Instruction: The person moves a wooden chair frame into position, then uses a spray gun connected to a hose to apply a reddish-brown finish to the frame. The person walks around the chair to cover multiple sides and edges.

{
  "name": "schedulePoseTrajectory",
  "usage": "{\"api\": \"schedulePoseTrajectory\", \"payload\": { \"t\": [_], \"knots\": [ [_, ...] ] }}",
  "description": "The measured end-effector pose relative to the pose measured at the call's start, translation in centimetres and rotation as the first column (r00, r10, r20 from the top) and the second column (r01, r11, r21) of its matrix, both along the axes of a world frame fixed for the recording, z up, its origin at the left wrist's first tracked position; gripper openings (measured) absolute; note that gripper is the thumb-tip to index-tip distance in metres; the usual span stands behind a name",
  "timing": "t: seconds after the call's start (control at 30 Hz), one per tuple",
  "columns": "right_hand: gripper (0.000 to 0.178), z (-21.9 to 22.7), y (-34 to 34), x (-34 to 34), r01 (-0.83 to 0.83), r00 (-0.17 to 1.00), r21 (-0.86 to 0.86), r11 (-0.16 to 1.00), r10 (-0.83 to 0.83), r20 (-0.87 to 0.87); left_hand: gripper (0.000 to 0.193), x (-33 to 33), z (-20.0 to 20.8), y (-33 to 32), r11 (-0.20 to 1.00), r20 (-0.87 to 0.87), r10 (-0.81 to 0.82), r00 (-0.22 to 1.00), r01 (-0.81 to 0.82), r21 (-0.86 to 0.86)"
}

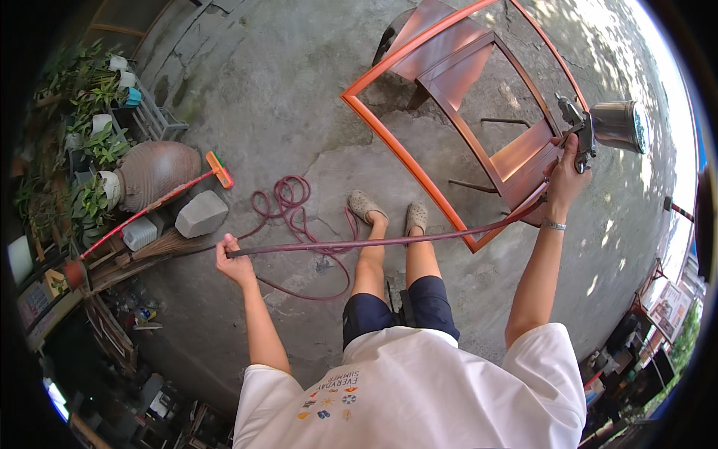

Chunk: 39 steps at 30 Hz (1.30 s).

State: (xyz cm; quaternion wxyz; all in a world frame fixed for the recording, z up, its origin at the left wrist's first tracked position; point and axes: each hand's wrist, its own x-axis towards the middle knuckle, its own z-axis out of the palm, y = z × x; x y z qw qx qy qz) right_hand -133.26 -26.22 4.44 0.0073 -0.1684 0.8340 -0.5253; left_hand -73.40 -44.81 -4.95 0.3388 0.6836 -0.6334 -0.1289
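My right hand (570,176) is wrapped round the grip of a metal spray gun (582,133), whose silver cup (615,126) points off to the right. A dark red air hose (374,243) runs from below the gun across my body to my left hand (236,262), which is closed round it at the left. Beyond my feet, close to the gun, stands a glossy orange-brown wooden frame (407,161) with rounded edges. Reddish-brown wooden panels (516,153) and what looks like a chair seat (445,45) show through and behind it.
Loose hose coils (292,198) lie on the concrete floor left of my feet. Farther left are a concrete block (202,215), a large clay jar (158,173), an orange-headed broom (220,170), a straw broom (161,245) and potted plants (97,135). Clutter fills the lower left and right edges.
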Motion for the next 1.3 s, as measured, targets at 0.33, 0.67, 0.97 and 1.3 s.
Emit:
{"api": "schedulePoseTrajectory", "payload": {
  "t": [0.33, 0.67, 0.97, 1.3],
  "knots": [
    [0.036, -5.8, -5.3, -3.9, 0.097, 0.992, 0.14, 0.985, -0.085, -0.09, 0.042, -7.8, -1.3, -10.1, 0.949, -0.001, -0.312, 0.95, 0.312, -0.043],
    [0.032, -18.0, -11.2, -6.7, 0.018, 0.997, 0.032, 0.999, -0.02, 0.068, 0.046, -10.8, -4.2, -11.2, 0.941, 0.062, -0.333, 0.941, 0.336, -0.036],
    [0.023, -24.0, -11.4, 3.6, -0.289, 0.923, 0.05, 0.956, 0.265, 0.28, 0.05, -11.5, -1.7, -12.1, 0.959, 0.133, -0.27, 0.954, 0.278, -0.051],
    [0.017, -22.5, -10.5, 9.3, -0.58, 0.762, 0.052, 0.813, 0.519, 0.387, 0.057, -12.1, -0.4, -12.3, 0.955, 0.224, -0.283, 0.933, 0.296, -0.025]
  ]
}}
